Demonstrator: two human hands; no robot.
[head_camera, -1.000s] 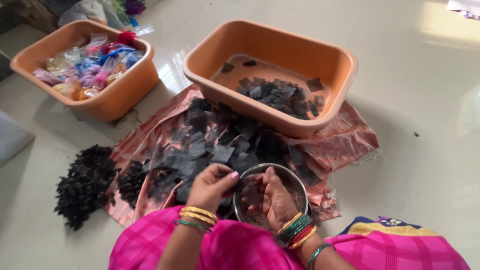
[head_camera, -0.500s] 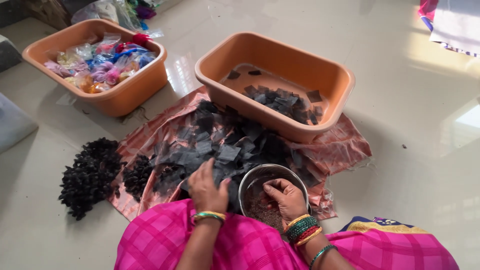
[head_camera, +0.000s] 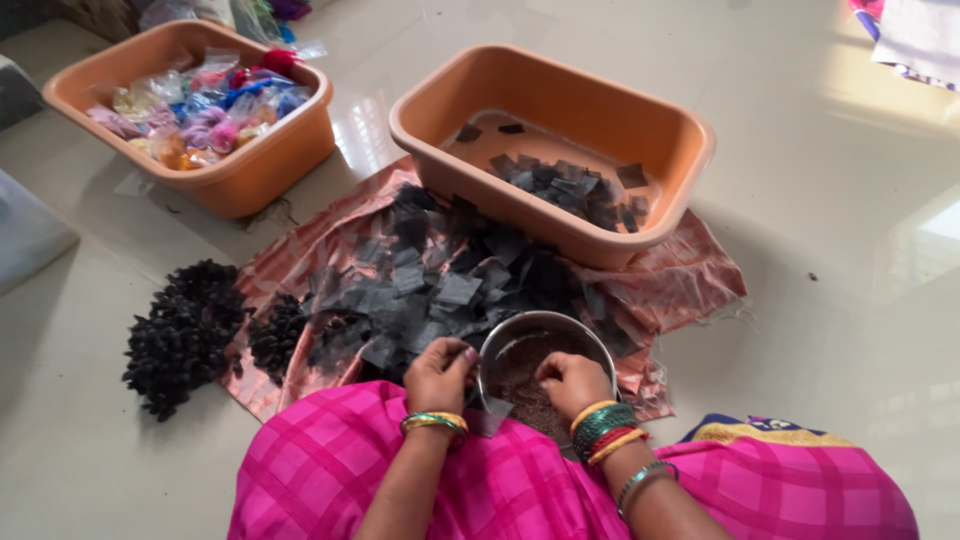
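On the floor, near the person's pink-clad lap, stood a round steel bowl with dark, grainy stuff in its bottom. Her right hand was down inside it, fingers curled together over the grains as if gathering a pinch; what it held, I could not tell. Her left hand rested just left of the bowl's rim, finger and thumb pinching one thin dark square that hung down by the near rim.

That square looked light, limp and flimsy, easy to crease or let slip, so I judged it best taken by an edge or corner with fingertips, as she had it. The grains seemed loose and would spill from anything but a closed pinch.

Counting: one bowl, one pinkish cloth spread beneath, two orange tubs. The far-right tub held a scatter of dark squares, the far-left tub a jumble of colourful little packets. The heap of squares on the cloth was too many to count. To the left lay two clumps of small black bundles.
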